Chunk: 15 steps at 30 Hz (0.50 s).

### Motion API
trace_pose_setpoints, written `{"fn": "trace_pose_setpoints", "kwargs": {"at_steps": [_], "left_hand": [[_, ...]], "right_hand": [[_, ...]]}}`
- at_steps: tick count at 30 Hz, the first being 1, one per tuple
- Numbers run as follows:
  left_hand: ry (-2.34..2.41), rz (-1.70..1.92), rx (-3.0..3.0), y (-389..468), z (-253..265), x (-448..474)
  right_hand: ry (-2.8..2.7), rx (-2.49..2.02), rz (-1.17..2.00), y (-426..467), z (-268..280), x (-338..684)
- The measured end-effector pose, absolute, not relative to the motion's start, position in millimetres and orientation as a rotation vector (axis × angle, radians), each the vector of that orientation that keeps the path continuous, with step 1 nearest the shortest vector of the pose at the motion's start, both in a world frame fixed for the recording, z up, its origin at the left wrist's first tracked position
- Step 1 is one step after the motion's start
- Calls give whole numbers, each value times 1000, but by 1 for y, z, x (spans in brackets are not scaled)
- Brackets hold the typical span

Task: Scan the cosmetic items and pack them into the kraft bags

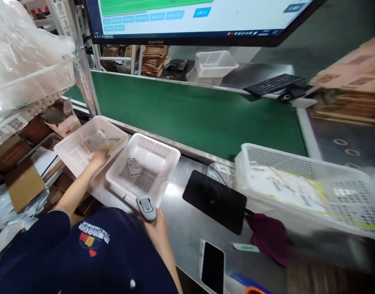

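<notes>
packet [97,142] under left fingers [100,156], in basket [71,143]

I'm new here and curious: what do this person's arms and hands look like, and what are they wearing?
Both hands are bare, with no gloves, rings or watch in view. The left hand leads back along a bare forearm to a short dark navy sleeve. The right hand also shows a bare forearm. The navy shirt carries a printed badge with white lettering and small red and yellow marks.

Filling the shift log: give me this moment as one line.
left hand: on packet in left basket | right hand: holds scanner | middle basket: one small packet
</notes>
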<state>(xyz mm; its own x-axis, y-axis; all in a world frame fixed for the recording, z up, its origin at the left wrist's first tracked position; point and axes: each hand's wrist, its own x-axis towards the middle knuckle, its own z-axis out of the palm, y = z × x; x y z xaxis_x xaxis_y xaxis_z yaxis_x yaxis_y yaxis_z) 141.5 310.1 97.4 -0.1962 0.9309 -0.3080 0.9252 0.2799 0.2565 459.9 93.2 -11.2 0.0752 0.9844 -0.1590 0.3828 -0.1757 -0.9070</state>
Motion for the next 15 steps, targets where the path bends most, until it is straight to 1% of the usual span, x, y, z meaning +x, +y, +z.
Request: {"fn": "trace_pose_setpoints", "kwargs": {"at_steps": [3,6,10,12,15], "left_hand": [[2157,290,1733,310,117,119],[2122,707,1742,306,143,94],[1751,1361,1598,301,164,79],[1597,1521,1442,301,166,87],[1443,1574,1186,304,158,112]], "right_hand": [[-1359,-1586,1115,99,-4,457],[-1353,-1477,1062,116,14,457],[-1423,-1313,1010,149,51,454],[-1463,-1245,985,167,71,452],[-1477,-1216,909,188,95,451]]}}
